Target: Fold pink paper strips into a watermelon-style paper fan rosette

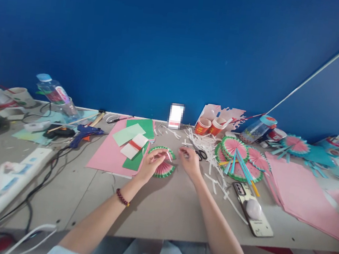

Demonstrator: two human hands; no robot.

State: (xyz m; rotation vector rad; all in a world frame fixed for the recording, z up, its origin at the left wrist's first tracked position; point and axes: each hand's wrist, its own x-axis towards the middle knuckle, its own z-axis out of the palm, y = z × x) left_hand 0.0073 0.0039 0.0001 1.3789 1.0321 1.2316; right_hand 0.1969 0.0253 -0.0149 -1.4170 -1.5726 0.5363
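A round pleated paper fan [164, 170], pink with a green and white edge, lies on the table before me. My left hand [153, 162] is closed on its upper left side, with a white strip [169, 154] near the fingertips. Just right of the fan, my right hand [189, 158] hovers with thumb and fingers drawn together. Whatever those fingers pinch, if anything, is too small to make out. Black scissors [202, 154] lie beside the right hand, partly hidden by it.
White paper strips [213, 168] are scattered to the right, near finished fans [235, 151] and a phone [253, 212]. Paper cups [203, 126] stand behind. Pink and green sheets [105, 156], a blue glue gun [84, 133] and a power strip [20, 171] with cables are left.
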